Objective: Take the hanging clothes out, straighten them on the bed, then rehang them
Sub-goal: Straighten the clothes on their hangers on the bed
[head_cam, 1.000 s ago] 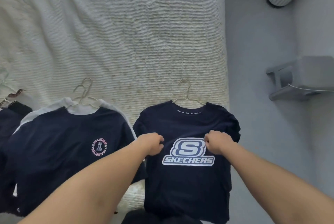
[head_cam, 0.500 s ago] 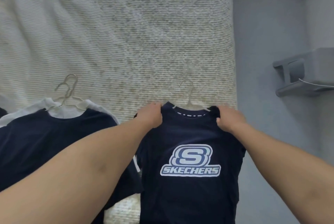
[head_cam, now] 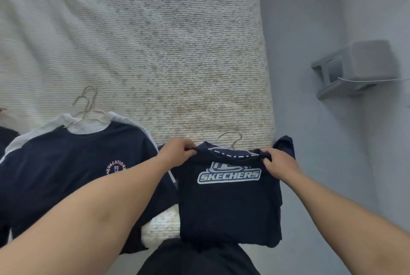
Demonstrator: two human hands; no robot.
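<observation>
Between my two hands the dark shirt (head_cam: pixel 228 203) with the printed logo hangs by its shoulders, its lower part lying down over the near edge of the bed (head_cam: pixel 155 53). My left hand (head_cam: pixel 177 152) pinches the left shoulder of the shirt, fingers (head_cam: pixel 188 150) curled around the cloth, and my right hand (head_cam: pixel 278 162) grips the right shoulder in the same way. The wire hanger (head_cam: pixel 230 141) is inside the collar, and its hook stands up just beyond my fingers.

I judge this is the straightening step for this shirt: the chest is creased, so the upper part of the logo is folded away. The next move, I think, calls for pulling both shoulders evenly and laying the cloth flat, keeping the hanger centred.

Both my forearms reach forward, almost level, wrists turned a little inward. To the left of my left fingers another dark shirt (head_cam: pixel 66 175) lies flat on the bed, on its own hanger (head_cam: pixel 86 106).
</observation>
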